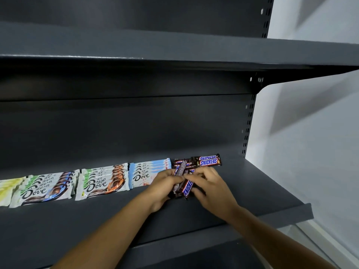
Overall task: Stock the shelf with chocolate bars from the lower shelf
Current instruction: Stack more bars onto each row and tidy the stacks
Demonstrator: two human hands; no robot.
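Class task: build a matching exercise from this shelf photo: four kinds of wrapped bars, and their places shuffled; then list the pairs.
Things:
1. bundled brown Snickers bars
2. flat-lying brown Snickers bars
3. light-blue Dove bar stack
4. pale yellow packets

Places:
A. cut off at the left edge
B. gripped by the left hand and right hand
C. on the grey metal shelf behind both hands
D. just left of the hands

Pairs: 1-B, 2-C, 3-D, 4-A

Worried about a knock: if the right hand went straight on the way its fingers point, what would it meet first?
The Snickers bars gripped in the left hand; the right hand seems to pinch them now, though depth is unclear.
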